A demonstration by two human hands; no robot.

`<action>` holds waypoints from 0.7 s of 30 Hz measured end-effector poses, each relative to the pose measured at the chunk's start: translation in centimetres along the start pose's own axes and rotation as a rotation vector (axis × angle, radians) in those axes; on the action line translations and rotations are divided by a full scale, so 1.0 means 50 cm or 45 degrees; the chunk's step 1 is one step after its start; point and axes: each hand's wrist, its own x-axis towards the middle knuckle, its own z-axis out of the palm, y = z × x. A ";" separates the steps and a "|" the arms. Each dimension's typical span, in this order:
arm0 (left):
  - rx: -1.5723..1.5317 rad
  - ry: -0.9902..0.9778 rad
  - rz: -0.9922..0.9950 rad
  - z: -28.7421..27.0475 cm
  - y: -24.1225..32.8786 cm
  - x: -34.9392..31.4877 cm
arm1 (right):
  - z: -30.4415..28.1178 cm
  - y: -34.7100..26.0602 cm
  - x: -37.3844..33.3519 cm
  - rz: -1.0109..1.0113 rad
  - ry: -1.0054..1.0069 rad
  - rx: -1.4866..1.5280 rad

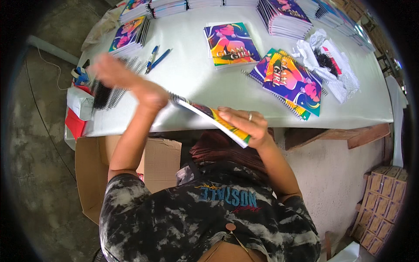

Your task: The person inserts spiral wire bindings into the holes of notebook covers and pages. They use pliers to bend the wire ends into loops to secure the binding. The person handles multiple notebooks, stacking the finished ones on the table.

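My right hand [251,126] is closed around a notebook [227,129] with a colourful cover, tilted nearly edge-on in front of my body. A dark spiral coil [174,98] shows at the notebook's far left end, close to my left wrist. Stretched out to the left, my left hand [122,78] is blurred, with nothing visible in it. Beneath and beside it lies a bunch of loose black binding coils [107,96] on the table. Overlapping spiral notebooks [290,83] with purple and yellow covers lie to the right.
On the white table [183,56] are unbound printed sheets [231,46], two pens [158,60] and several notebook stacks [283,19] at the back. Crumpled white wrapping [345,83] holds black coils. Left are a tape dispenser [80,76] and a wrapped pack [80,102]. A cardboard box [163,161] stands below.
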 end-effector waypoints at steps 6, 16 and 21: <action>0.144 -0.017 0.596 -0.027 0.084 0.050 | -0.024 0.009 -0.007 0.045 0.090 -0.032; 0.539 -0.814 -0.219 0.044 0.093 0.181 | -0.011 -0.017 0.037 -0.167 -0.241 -0.356; -0.027 -0.731 -0.379 0.013 0.122 0.193 | -0.057 0.027 -0.016 0.539 0.207 0.132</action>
